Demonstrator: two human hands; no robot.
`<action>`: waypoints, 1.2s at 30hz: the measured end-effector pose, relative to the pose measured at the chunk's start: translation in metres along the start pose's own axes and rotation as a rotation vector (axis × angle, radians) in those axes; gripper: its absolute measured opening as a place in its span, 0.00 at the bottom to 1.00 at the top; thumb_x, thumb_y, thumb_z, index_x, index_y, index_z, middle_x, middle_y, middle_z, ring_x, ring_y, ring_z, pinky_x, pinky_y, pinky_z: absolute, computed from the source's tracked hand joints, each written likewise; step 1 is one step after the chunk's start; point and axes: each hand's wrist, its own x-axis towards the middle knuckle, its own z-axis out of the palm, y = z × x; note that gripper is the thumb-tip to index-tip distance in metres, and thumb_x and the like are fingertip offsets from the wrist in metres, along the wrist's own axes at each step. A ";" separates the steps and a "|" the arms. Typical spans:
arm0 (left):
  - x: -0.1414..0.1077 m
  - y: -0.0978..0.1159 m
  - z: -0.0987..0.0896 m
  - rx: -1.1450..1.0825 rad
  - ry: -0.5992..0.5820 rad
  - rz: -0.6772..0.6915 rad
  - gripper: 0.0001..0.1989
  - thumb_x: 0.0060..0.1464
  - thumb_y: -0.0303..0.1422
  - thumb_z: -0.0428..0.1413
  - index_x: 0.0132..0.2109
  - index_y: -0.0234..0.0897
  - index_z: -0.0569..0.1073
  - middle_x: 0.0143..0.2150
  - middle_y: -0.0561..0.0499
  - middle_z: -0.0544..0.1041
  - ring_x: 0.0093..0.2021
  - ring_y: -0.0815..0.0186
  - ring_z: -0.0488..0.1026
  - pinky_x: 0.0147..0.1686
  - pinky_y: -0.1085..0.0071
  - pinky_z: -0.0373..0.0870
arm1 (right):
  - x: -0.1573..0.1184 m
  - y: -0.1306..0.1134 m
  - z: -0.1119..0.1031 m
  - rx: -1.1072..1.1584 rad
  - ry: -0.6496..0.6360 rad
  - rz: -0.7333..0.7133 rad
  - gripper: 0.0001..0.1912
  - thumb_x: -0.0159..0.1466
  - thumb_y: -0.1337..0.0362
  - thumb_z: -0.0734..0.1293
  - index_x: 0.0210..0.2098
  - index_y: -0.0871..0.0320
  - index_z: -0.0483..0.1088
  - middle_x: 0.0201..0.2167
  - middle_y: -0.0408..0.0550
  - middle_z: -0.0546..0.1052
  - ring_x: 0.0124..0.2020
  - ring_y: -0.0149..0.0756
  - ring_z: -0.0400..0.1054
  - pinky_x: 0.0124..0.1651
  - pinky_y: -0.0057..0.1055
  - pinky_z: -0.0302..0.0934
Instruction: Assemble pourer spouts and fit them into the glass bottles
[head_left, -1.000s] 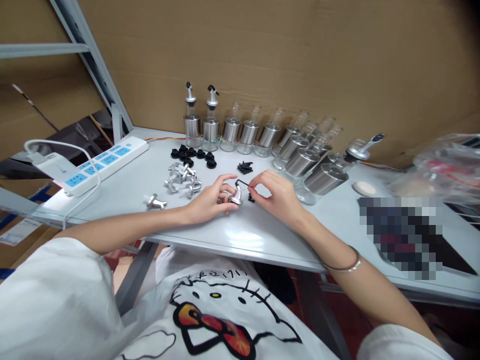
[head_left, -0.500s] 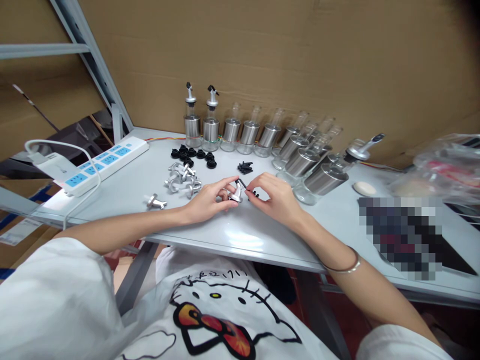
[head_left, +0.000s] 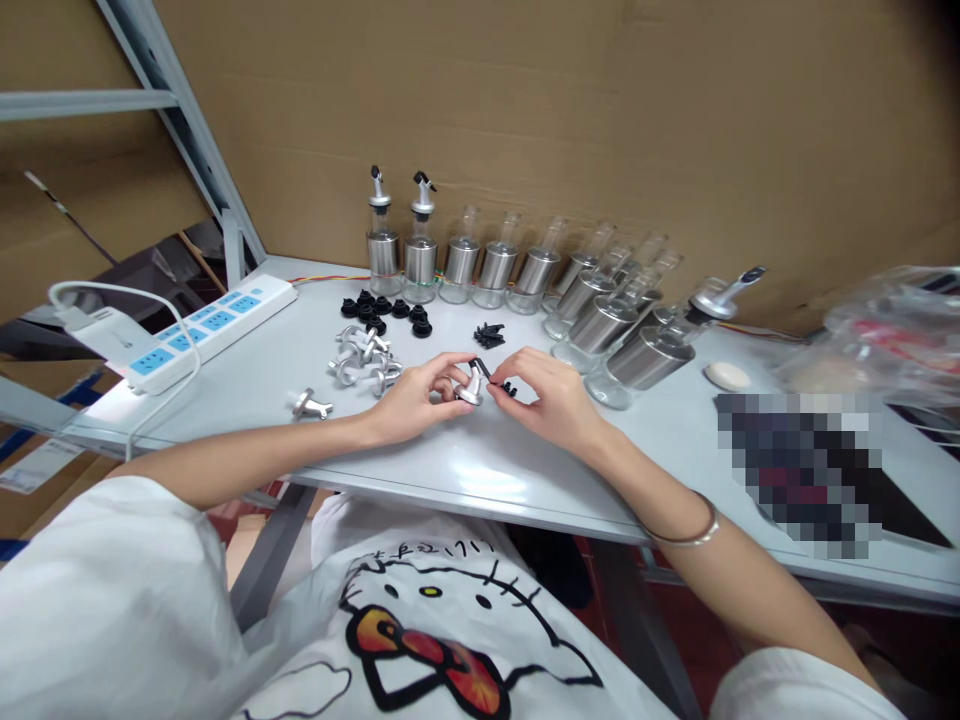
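Observation:
Between the fingers and thumb of my left hand (head_left: 420, 398) is a silver bottle pourer (head_left: 472, 385), its spout tilted upward. My right hand (head_left: 551, 395) pinches a small black flip cap (head_left: 482, 369) at the top of that spout. Whether the cap is fastened to the spout, I cannot tell. Behind the hands lies a little pile of black caps (head_left: 489, 335), and small black parts (head_left: 509, 388) show beside my right fingers. To the left are several silver pourer tops (head_left: 364, 360) and black stoppers (head_left: 382, 308). One more silver pourer (head_left: 309, 406) lies near my left forearm.
Several glass bottles with steel sleeves (head_left: 498, 265) stand along the back; two at the left (head_left: 384, 262) and one at the right (head_left: 649, 350) carry pourers. A white power strip (head_left: 217, 325) lies left, a pale oval object (head_left: 727, 377) and plastic bag (head_left: 885, 330) right.
Both hands stay almost in place. The pourer and the black cap have shifted very slightly left, with the cap still at the spout's top.

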 end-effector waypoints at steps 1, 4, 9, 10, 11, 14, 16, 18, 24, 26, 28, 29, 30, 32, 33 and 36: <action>0.000 0.000 0.000 -0.003 0.001 -0.002 0.28 0.50 0.29 0.59 0.58 0.36 0.63 0.42 0.49 0.73 0.29 0.75 0.66 0.37 0.71 0.68 | 0.000 0.000 0.000 0.002 0.007 0.001 0.05 0.64 0.68 0.63 0.31 0.55 0.67 0.26 0.46 0.75 0.30 0.35 0.69 0.33 0.33 0.64; 0.000 0.002 0.000 -0.013 0.011 -0.002 0.27 0.50 0.29 0.59 0.58 0.35 0.63 0.42 0.49 0.73 0.29 0.75 0.66 0.38 0.70 0.68 | 0.000 0.000 0.000 0.005 0.026 0.010 0.05 0.64 0.68 0.64 0.30 0.55 0.66 0.26 0.45 0.76 0.29 0.34 0.70 0.33 0.32 0.64; 0.000 0.004 0.000 -0.004 0.010 -0.002 0.27 0.50 0.29 0.58 0.58 0.35 0.64 0.43 0.49 0.73 0.29 0.75 0.65 0.38 0.70 0.68 | 0.000 0.000 0.000 0.023 0.013 0.012 0.05 0.63 0.69 0.64 0.30 0.55 0.66 0.26 0.45 0.76 0.28 0.34 0.70 0.33 0.31 0.64; -0.001 0.004 0.000 0.003 0.008 0.003 0.27 0.50 0.29 0.58 0.58 0.35 0.64 0.43 0.48 0.73 0.29 0.75 0.65 0.39 0.70 0.68 | 0.000 0.000 0.000 0.032 0.013 0.007 0.05 0.64 0.69 0.64 0.31 0.56 0.66 0.26 0.45 0.75 0.28 0.34 0.69 0.33 0.31 0.63; -0.001 0.004 -0.001 0.010 0.005 0.009 0.27 0.50 0.28 0.58 0.58 0.35 0.64 0.43 0.48 0.73 0.29 0.75 0.65 0.39 0.69 0.68 | 0.000 0.000 0.000 0.039 0.016 0.005 0.05 0.64 0.69 0.64 0.31 0.56 0.66 0.26 0.45 0.75 0.28 0.33 0.69 0.33 0.31 0.63; 0.000 0.003 -0.002 0.030 -0.004 0.031 0.27 0.51 0.29 0.58 0.58 0.35 0.64 0.43 0.48 0.74 0.31 0.73 0.67 0.41 0.68 0.68 | -0.001 0.000 0.000 0.024 0.001 0.025 0.04 0.64 0.65 0.65 0.32 0.56 0.66 0.28 0.46 0.75 0.30 0.34 0.69 0.35 0.31 0.63; 0.000 0.003 -0.002 0.050 -0.007 0.041 0.26 0.51 0.30 0.58 0.58 0.36 0.64 0.43 0.48 0.74 0.33 0.72 0.67 0.41 0.68 0.67 | -0.001 0.001 -0.001 -0.034 -0.041 0.051 0.07 0.64 0.60 0.66 0.33 0.57 0.66 0.29 0.48 0.75 0.31 0.36 0.69 0.36 0.32 0.62; 0.000 0.003 -0.003 0.075 -0.009 0.045 0.26 0.51 0.30 0.58 0.57 0.36 0.64 0.42 0.48 0.74 0.34 0.71 0.68 0.41 0.69 0.67 | -0.001 0.001 -0.001 -0.112 -0.109 0.070 0.13 0.64 0.54 0.64 0.34 0.58 0.66 0.29 0.49 0.75 0.31 0.37 0.68 0.35 0.32 0.60; -0.001 0.005 -0.001 0.114 -0.013 0.060 0.25 0.51 0.30 0.58 0.56 0.36 0.64 0.42 0.49 0.74 0.37 0.69 0.71 0.41 0.69 0.67 | -0.001 -0.001 0.000 -0.240 -0.258 0.014 0.26 0.64 0.42 0.58 0.30 0.60 0.66 0.26 0.50 0.73 0.29 0.38 0.66 0.34 0.32 0.55; -0.002 0.005 -0.001 0.114 -0.016 0.064 0.25 0.50 0.30 0.59 0.55 0.36 0.64 0.42 0.48 0.74 0.39 0.68 0.71 0.42 0.68 0.68 | -0.001 -0.002 0.001 -0.268 -0.271 -0.003 0.28 0.65 0.41 0.55 0.30 0.60 0.66 0.26 0.51 0.73 0.28 0.37 0.65 0.34 0.31 0.55; -0.002 0.005 -0.001 0.103 -0.021 0.054 0.25 0.50 0.32 0.60 0.54 0.36 0.63 0.43 0.47 0.74 0.40 0.67 0.72 0.42 0.68 0.69 | -0.002 -0.002 0.001 -0.291 -0.289 -0.015 0.29 0.66 0.41 0.52 0.30 0.61 0.66 0.26 0.52 0.73 0.28 0.37 0.65 0.34 0.31 0.54; -0.002 0.006 -0.001 0.092 -0.025 0.042 0.25 0.50 0.33 0.60 0.54 0.36 0.63 0.44 0.46 0.74 0.40 0.67 0.72 0.42 0.67 0.69 | -0.002 -0.002 0.001 -0.299 -0.299 -0.020 0.30 0.67 0.42 0.51 0.31 0.61 0.67 0.26 0.52 0.73 0.28 0.38 0.65 0.34 0.32 0.54; -0.003 0.006 -0.001 0.077 -0.031 0.028 0.24 0.50 0.33 0.60 0.53 0.36 0.63 0.43 0.46 0.74 0.40 0.67 0.72 0.42 0.67 0.69 | -0.002 -0.002 0.001 -0.305 -0.311 -0.027 0.30 0.67 0.42 0.50 0.31 0.61 0.67 0.26 0.52 0.73 0.28 0.38 0.65 0.34 0.32 0.54; -0.003 0.006 -0.001 0.040 -0.056 -0.003 0.23 0.51 0.34 0.60 0.52 0.36 0.61 0.43 0.47 0.74 0.40 0.67 0.72 0.42 0.67 0.69 | -0.002 -0.002 0.001 -0.308 -0.328 -0.032 0.31 0.68 0.43 0.48 0.32 0.61 0.67 0.26 0.53 0.73 0.29 0.39 0.65 0.34 0.32 0.54; -0.003 0.006 -0.001 0.019 -0.068 -0.015 0.23 0.51 0.34 0.59 0.52 0.36 0.61 0.42 0.47 0.74 0.40 0.67 0.73 0.42 0.68 0.69 | -0.002 -0.002 0.002 -0.307 -0.335 -0.029 0.31 0.68 0.43 0.47 0.32 0.62 0.67 0.26 0.53 0.73 0.29 0.39 0.65 0.34 0.32 0.54; -0.002 0.007 0.000 -0.047 -0.091 -0.044 0.22 0.51 0.34 0.59 0.51 0.36 0.59 0.40 0.49 0.75 0.38 0.68 0.73 0.41 0.68 0.69 | -0.004 -0.001 0.004 -0.301 -0.359 -0.007 0.32 0.69 0.44 0.45 0.32 0.62 0.67 0.26 0.53 0.73 0.28 0.38 0.65 0.34 0.32 0.54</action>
